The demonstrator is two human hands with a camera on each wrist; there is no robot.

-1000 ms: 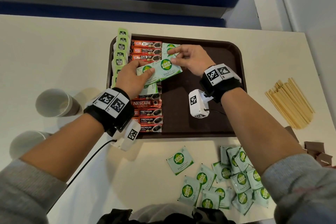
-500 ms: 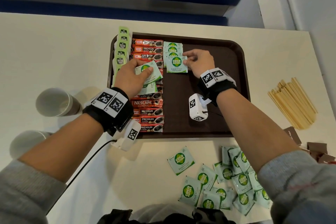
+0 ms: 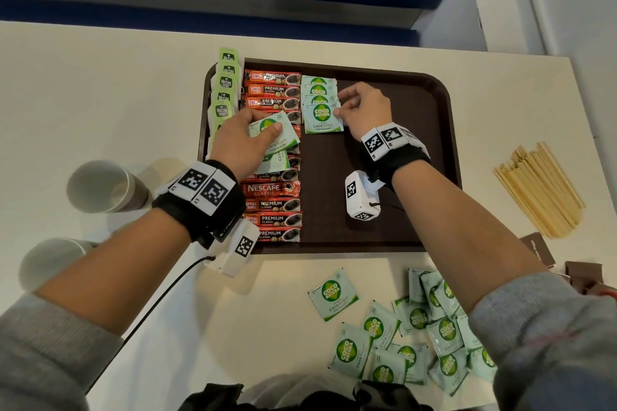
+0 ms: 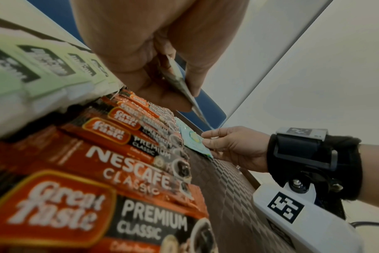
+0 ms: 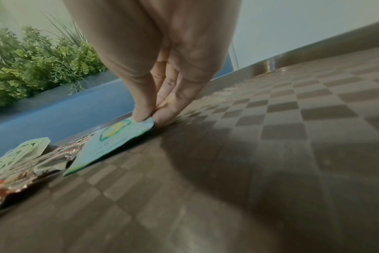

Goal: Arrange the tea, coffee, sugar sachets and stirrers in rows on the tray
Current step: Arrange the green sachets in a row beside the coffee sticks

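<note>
A brown tray [image 3: 434, 157] holds a column of green tea bags [image 3: 224, 90] along its left rim, a column of red coffee sticks [image 3: 272, 203] beside it, and a short overlapping row of green Coco Sugar sachets [image 3: 319, 88]. My right hand [image 3: 362, 108] pinches the right edge of the front sachet [image 3: 322, 118], which lies on the tray floor [image 5: 270, 154]; the pinch shows in the right wrist view [image 5: 150, 118]. My left hand [image 3: 240, 140] holds a small stack of sugar sachets [image 3: 277, 140] above the coffee sticks, thumb on top.
Several loose sugar sachets [image 3: 410, 334] lie on the white table in front of the tray. Wooden stirrers [image 3: 537, 190] lie in a pile to the right, with brown packets [image 3: 567, 270] near them. Two paper cups [image 3: 100, 187] stand at the left.
My right hand took one sachet from the left hand's stack, carried it to the sugar row and laid it down at the row's front. The left hand stayed over the coffee sticks.
</note>
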